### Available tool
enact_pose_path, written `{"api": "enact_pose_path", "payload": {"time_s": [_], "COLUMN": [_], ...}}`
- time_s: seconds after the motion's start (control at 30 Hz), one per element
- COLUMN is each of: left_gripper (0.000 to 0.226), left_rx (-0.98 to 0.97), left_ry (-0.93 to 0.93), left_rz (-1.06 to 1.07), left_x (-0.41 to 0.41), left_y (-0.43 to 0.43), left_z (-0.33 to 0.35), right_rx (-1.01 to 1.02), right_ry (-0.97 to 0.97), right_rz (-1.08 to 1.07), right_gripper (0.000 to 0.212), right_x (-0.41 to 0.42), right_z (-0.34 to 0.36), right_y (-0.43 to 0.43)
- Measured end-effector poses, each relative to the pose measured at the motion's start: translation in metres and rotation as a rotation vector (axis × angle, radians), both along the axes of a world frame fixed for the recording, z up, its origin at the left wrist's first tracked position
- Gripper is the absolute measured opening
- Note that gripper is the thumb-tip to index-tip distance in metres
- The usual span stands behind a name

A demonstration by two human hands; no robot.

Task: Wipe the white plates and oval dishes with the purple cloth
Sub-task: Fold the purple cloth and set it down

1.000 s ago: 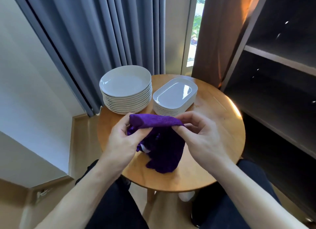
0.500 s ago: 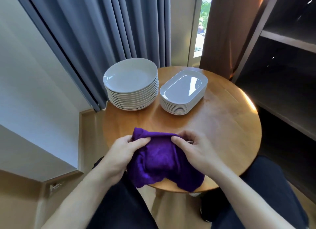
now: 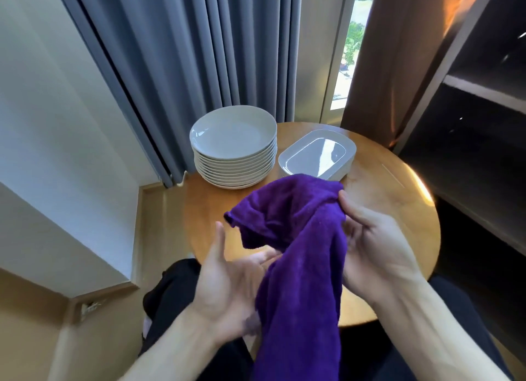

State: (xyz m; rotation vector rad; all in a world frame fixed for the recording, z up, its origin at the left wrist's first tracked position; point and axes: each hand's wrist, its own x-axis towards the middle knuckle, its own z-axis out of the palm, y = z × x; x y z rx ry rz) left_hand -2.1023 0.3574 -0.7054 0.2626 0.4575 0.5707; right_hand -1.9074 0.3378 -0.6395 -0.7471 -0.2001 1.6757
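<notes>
A purple cloth [image 3: 299, 255] hangs in the air over the near half of the round wooden table [image 3: 392, 198]. My right hand [image 3: 373, 241] grips its upper right part, with the thumb against the fabric. My left hand [image 3: 227, 278] is palm up and spread under the cloth's left side, its fingertips hidden by the fabric. At the table's far left stands a stack of several round white plates [image 3: 233, 141]. A stack of white oval dishes [image 3: 318, 154] stands to the right of it, its near edge hidden behind the cloth.
Grey curtains [image 3: 199, 53] hang right behind the plates, a brown curtain [image 3: 398, 53] to their right. Dark shelving [image 3: 484, 110] stands close along the table's right side. My dark-clothed legs [image 3: 170, 292] are at the table's near edge.
The cloth lay bunched on the near table edge under both hands; now it is lifted and hangs long from my right hand. My left hand has let go and turned palm up.
</notes>
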Motion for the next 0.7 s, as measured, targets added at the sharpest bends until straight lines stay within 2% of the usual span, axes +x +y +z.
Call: {"api": "enact_pose_path", "payload": {"time_s": [0.07,0.1,0.17,0.2,0.23,0.4,0.53,0.57,0.63,0.7], "left_gripper": [0.111,0.097,0.053,0.037,0.031,0.046,0.024,0.021,0.023,0.029], "left_rx": [0.011,0.044,0.131,0.181,0.226,0.366,0.519,0.550,0.604,0.630], "left_ry": [0.051,0.068,0.159,0.193,0.211,0.255,0.442,0.485,0.546,0.569], "left_rz": [-0.054,-0.065,-0.051,-0.062,-0.066,0.008,0.141,0.163,0.201,0.255], "left_x": [0.005,0.006,0.005,0.003,0.001,-0.008,-0.008,-0.006,-0.004,-0.005], "left_y": [-0.008,-0.008,-0.002,0.001,0.001,0.010,0.013,0.012,0.012,0.014], "left_z": [0.001,0.005,0.008,0.007,0.010,0.019,0.024,0.027,0.030,0.032], "right_rx": [0.012,0.033,0.085,0.105,0.126,0.251,0.169,0.150,0.124,0.102], "right_ry": [-0.015,-0.024,-0.102,-0.167,-0.236,-0.532,-0.779,-0.829,-0.876,-0.787], "right_rz": [-0.048,-0.060,-0.079,-0.082,-0.071,0.059,0.177,0.200,0.208,0.187], "right_gripper": [0.058,0.055,0.046,0.041,0.041,0.054,0.076,0.077,0.075,0.072], "right_x": [0.004,0.005,0.007,0.007,0.008,0.021,0.030,0.030,0.033,0.039], "right_z": [0.004,0.005,0.006,0.007,0.008,0.012,-0.004,-0.008,-0.013,-0.011], "right_y": [0.001,0.001,0.001,0.001,0.001,-0.006,-0.019,-0.023,-0.028,-0.030]}}
